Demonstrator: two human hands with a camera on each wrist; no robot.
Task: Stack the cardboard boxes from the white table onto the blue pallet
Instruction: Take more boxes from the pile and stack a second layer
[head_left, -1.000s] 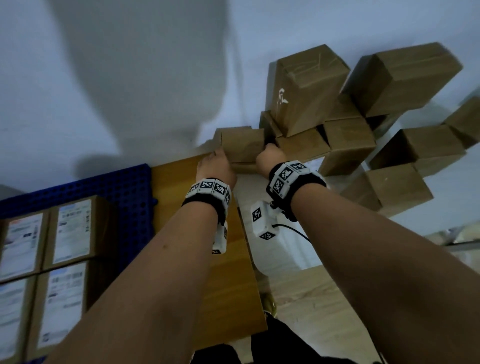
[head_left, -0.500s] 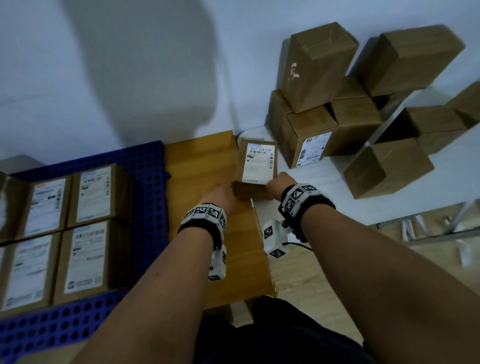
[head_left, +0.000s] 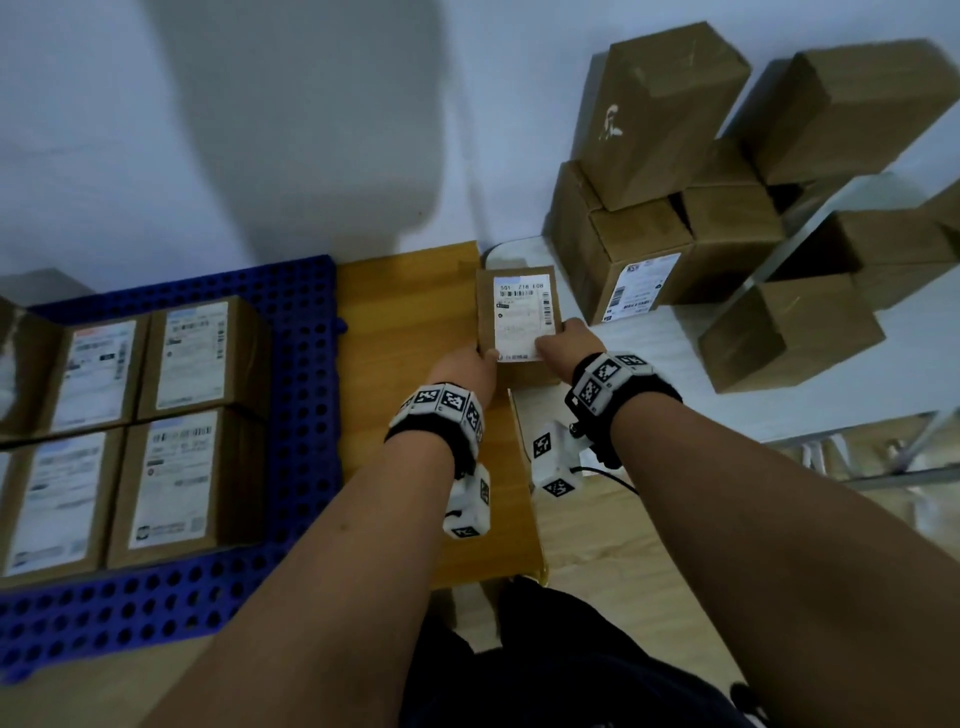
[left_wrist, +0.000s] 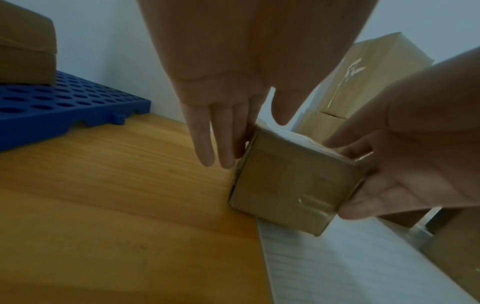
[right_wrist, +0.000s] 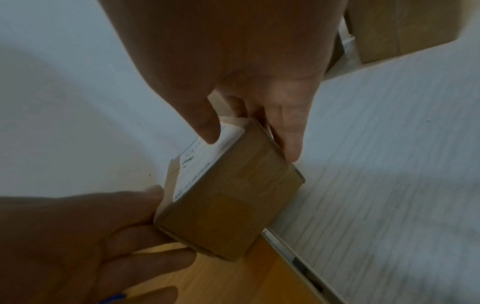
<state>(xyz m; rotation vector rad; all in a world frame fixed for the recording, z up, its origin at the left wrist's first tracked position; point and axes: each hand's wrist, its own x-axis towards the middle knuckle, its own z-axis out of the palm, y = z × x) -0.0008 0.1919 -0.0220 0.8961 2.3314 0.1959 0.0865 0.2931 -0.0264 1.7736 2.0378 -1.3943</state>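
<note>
**Box pulled clear of the pile**

On the blue pallet (head_left: 306, 364) four boxes already sit. Your left hand (head_left: 462, 366) and right hand (head_left: 563, 343) now clamp the labelled box (head_left: 519, 322) between them, drawn back from the pile (head_left: 649, 171) on the white tabletop (head_left: 779, 410), ready to swing left.

Bare wooden board (head_left: 405, 322) lies open leftward; labelled boxes (head_left: 156, 415) crowd blue pallet (head_left: 306, 395); box pile (head_left: 675, 208) blocks right.
</note>
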